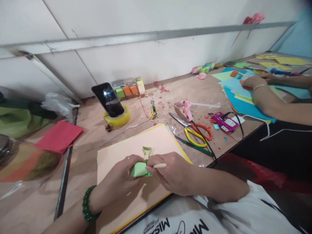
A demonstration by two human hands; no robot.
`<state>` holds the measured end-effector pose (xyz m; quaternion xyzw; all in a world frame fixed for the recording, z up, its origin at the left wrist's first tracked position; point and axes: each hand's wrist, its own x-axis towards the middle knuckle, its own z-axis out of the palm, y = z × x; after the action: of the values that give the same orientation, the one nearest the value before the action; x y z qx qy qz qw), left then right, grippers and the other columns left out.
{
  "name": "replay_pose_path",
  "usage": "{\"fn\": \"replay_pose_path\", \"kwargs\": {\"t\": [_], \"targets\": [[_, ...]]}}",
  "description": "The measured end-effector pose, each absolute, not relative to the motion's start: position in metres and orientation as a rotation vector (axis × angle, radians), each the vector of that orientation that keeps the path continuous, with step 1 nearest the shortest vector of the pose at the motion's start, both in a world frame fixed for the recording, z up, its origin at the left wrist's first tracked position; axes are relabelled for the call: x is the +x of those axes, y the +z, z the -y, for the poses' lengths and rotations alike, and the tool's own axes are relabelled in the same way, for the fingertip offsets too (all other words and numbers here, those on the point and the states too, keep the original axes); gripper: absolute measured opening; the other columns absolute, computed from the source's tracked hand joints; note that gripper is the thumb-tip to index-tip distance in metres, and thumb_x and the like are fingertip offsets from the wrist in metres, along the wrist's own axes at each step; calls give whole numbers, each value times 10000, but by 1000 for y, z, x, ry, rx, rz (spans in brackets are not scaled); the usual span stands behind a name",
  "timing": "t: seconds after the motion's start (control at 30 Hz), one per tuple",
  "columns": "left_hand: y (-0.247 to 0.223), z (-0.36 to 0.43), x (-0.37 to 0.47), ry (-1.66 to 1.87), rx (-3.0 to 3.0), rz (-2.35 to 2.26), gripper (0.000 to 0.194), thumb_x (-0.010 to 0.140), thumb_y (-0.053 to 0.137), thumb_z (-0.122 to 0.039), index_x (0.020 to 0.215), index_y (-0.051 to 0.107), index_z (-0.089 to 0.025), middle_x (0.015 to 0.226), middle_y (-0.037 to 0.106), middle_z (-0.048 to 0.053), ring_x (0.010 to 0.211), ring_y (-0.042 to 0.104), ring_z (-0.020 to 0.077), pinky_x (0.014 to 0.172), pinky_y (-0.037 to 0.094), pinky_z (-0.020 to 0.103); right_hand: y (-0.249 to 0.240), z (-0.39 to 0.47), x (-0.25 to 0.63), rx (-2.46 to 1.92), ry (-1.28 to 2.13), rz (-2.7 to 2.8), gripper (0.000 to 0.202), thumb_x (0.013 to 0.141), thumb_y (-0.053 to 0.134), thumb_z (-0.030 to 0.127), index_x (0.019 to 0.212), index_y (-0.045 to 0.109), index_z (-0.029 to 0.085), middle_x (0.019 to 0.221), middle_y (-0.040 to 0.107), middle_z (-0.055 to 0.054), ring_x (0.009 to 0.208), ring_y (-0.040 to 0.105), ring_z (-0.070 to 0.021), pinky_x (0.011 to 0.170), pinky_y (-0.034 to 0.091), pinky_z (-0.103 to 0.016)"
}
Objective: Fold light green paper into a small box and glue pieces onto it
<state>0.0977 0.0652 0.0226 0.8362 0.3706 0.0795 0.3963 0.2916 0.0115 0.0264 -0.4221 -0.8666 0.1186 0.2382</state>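
Note:
Over a stack of coloured paper sheets (117,156), topped by a pale peach one, both of my hands work close together. My left hand (122,177) is closed around a small folded light-green paper box (138,169). My right hand (173,172) pinches a pale, thin stick (159,165) whose tip end is hidden by the fingers. Those fingertips touch the darker green inner side of the box. An open, folded paper flap (147,150) sticks up beyond the fingers.
Scissors (196,136), a pink glue gun (187,110), a box cutter (153,108) and a purple power strip (225,122) lie ahead. A phone (108,100) leans on a yellow tape roll (125,117). At right, another person's hands (255,84) handle coloured paper.

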Motion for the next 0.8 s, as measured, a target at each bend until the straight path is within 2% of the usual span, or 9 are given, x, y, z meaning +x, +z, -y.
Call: {"fn": "replay_pose_path", "kwargs": {"t": [0.13, 0.3, 0.43, 0.57, 0.7, 0.8], "targets": [[23, -65, 97, 216, 2103, -951, 182, 734, 539, -243, 893, 618, -204, 903, 688, 43, 839, 612, 205, 739, 465, 298, 37, -2, 304, -1102, 461, 2101, 270, 989, 328, 209, 817, 532, 166, 690, 616, -18, 593, 562, -112, 555, 428, -215], [24, -69, 91, 315, 2062, -950, 300, 691, 540, -188, 978, 626, -202, 954, 697, 41, 871, 624, 202, 749, 479, 283, 43, 12, 329, -1143, 167, 1802, 170, 971, 404, 203, 895, 556, 194, 714, 627, -18, 624, 587, -126, 583, 447, -223], [25, -71, 86, 487, 1955, -955, 297, 715, 578, -203, 1010, 608, -191, 979, 696, 57, 874, 634, 203, 756, 502, 287, 23, 5, 340, -1491, 5, 1996, 202, 950, 400, 159, 946, 600, 187, 792, 645, -54, 684, 589, -157, 628, 453, -251], [24, -69, 86, 630, 1805, -938, 279, 737, 651, -276, 996, 599, -186, 940, 691, 68, 818, 640, 198, 721, 522, 289, 2, -2, 338, -1682, -20, 2319, 285, 845, 435, 28, 977, 650, 161, 813, 625, -71, 712, 580, -171, 604, 461, -251], [20, -70, 86, 732, 1692, -953, 309, 736, 690, -320, 999, 587, -195, 887, 671, 50, 754, 614, 182, 658, 514, 272, 4, 1, 335, -1571, 134, 2254, 503, 799, 391, -18, 1253, 529, 146, 965, 647, -111, 833, 624, -195, 718, 528, -310], [17, -70, 85, 770, 1633, -942, 346, 732, 708, -381, 998, 583, -199, 858, 654, 39, 730, 594, 176, 640, 503, 268, 12, 2, 328, -1454, 398, 2013, 472, 896, 441, 136, 1363, 393, 183, 1171, 602, -143, 970, 626, -214, 813, 542, -372]]}}
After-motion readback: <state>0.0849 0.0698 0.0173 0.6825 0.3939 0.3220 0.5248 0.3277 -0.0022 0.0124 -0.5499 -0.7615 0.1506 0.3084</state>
